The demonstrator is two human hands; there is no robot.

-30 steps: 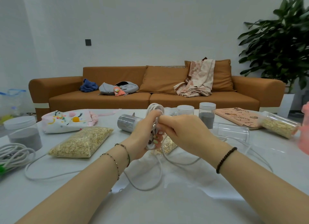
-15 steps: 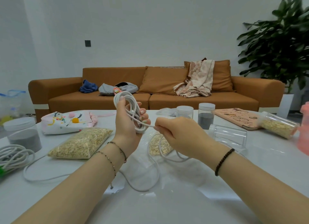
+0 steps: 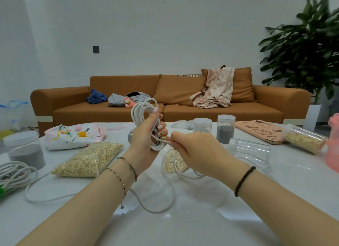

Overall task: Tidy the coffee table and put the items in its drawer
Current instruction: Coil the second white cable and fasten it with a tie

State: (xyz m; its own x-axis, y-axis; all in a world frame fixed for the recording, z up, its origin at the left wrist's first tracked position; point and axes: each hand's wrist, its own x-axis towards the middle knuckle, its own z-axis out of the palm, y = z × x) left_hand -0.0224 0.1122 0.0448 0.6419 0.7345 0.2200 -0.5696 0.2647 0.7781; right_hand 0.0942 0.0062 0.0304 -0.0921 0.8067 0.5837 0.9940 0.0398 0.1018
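L grip [image 3: 145, 137] clamped round coiled white cable [image 3: 142, 109], held upright above the worktop [image 3: 183, 227], approx centre. R grip [image 3: 194, 152] just beside it, fingers pinching the cable's free run nr the coil's bottom. Rest of cable lies in loose loops on worktop, running out to the left. Oat bag [image 3: 88, 159] left of the hands. Grey-powder jar [image 3: 225, 130] & empty clear jar [image 3: 249, 150], on its side, to the right.

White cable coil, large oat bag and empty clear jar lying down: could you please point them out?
White cable coil [image 3: 137, 115]: head view, left strands of the raised loops.
Large oat bag [image 3: 88, 160]: head view, its middle.
Empty clear jar [image 3: 249, 150]: head view, middle of its side wall.
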